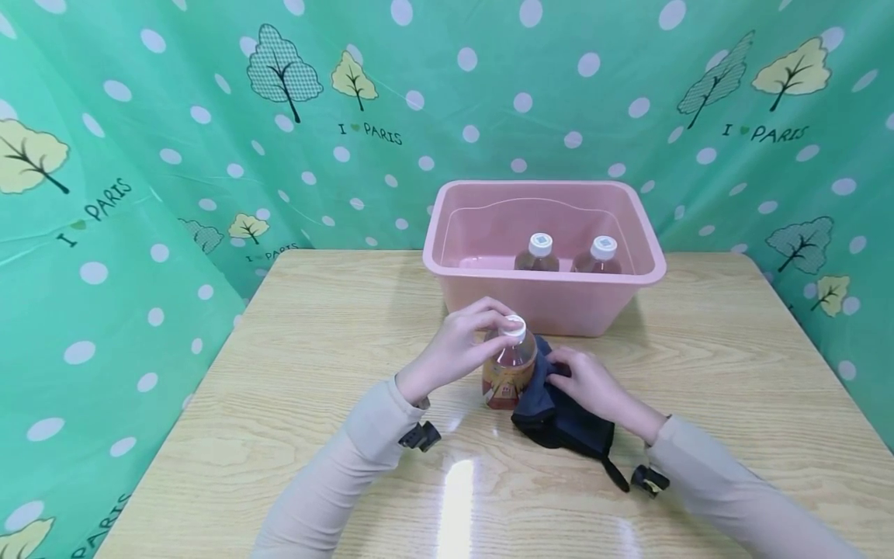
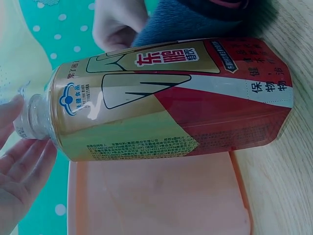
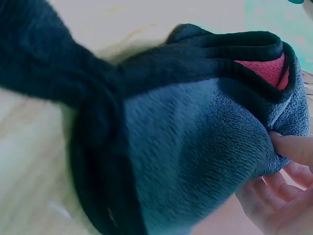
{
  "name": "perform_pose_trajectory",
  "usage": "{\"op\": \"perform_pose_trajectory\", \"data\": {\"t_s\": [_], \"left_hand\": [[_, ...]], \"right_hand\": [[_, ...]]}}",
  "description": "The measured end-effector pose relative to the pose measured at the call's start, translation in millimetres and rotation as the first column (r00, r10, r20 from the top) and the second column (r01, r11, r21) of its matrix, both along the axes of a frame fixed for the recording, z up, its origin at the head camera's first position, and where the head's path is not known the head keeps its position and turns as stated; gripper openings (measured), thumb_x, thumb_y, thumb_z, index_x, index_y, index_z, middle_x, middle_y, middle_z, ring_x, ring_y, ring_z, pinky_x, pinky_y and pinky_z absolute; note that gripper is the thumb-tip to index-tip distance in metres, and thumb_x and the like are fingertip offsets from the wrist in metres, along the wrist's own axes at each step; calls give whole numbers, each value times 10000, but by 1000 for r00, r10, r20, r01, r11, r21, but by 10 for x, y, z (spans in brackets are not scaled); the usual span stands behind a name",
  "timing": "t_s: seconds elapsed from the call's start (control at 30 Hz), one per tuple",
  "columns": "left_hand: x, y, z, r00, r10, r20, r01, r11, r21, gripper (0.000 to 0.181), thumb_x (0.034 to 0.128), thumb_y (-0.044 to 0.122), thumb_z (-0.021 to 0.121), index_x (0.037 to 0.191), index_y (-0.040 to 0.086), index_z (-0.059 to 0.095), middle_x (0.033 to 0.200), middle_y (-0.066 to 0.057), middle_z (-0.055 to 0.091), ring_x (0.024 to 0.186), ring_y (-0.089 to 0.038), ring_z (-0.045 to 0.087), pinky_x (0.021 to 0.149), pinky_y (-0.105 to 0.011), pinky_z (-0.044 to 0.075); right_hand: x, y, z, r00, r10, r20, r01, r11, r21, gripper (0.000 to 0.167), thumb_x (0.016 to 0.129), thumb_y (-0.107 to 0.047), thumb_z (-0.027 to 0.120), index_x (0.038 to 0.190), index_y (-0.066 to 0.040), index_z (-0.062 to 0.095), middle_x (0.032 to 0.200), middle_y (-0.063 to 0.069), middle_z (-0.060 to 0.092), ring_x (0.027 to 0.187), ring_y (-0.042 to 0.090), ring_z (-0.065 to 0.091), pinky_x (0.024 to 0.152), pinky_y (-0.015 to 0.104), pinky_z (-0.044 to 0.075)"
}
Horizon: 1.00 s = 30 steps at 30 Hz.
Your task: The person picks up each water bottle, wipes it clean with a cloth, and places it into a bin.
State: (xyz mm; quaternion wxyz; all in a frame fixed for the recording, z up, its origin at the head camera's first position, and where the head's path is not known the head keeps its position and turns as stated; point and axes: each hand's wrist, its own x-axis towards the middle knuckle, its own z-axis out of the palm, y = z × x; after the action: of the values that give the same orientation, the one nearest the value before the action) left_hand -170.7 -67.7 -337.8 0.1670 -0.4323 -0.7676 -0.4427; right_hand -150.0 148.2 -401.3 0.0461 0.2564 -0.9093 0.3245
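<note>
A drink bottle (image 1: 507, 386) with a gold and red label stands upright on the table in front of the pink tub. My left hand (image 1: 461, 341) pinches its white cap from above; in the left wrist view the fingertips sit around the cap and neck (image 2: 35, 117). Against the bottle's right side lies a dark blue-grey fleecy cloth (image 1: 574, 423) with black edging and a loop. My right hand (image 1: 590, 382) grips the cloth's upper part between thumb and fingers. In the right wrist view, the folded cloth (image 3: 195, 142) shows some pink inside.
Right behind the bottle is the pink tub (image 1: 520, 303). Inside it stand two more bottles with white caps, one bottle (image 1: 539, 252) near the middle and another bottle (image 1: 602, 256) to the right. A green printed curtain (image 1: 447, 101) hangs behind the wooden table (image 1: 335, 326).
</note>
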Motion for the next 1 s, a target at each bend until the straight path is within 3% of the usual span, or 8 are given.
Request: {"op": "perform_pose_trajectory", "data": {"t_s": [0.23,0.6,1.0], "left_hand": [[-1,1,-2,1000,-3,-9,3,1000,4,99,773,84,675,853,26,666,900,-44,600,815,-88,559,645,-191,481],[-3,1,-8,1000,-6,-6,6,1000,12,113,768,84,681,864,28,667,903,-41,599,821,-81,557,659,-188,481],[-3,2,-16,1000,-17,10,17,1000,21,114,771,69,675,874,21,661,907,-46,596,822,-84,557,652,-207,494]], "right_hand": [[46,5,195,1000,2,-27,-4,998,-68,161,725,102,637,880,60,623,829,103,606,744,218,571,643,354,499],[96,-13,460,990,-3,-143,-17,991,-135,183,694,143,648,845,41,627,784,58,592,688,175,558,598,324,504],[87,0,510,988,-7,-154,-15,990,-139,190,701,121,655,868,31,635,795,49,596,692,139,542,608,274,498]]}}
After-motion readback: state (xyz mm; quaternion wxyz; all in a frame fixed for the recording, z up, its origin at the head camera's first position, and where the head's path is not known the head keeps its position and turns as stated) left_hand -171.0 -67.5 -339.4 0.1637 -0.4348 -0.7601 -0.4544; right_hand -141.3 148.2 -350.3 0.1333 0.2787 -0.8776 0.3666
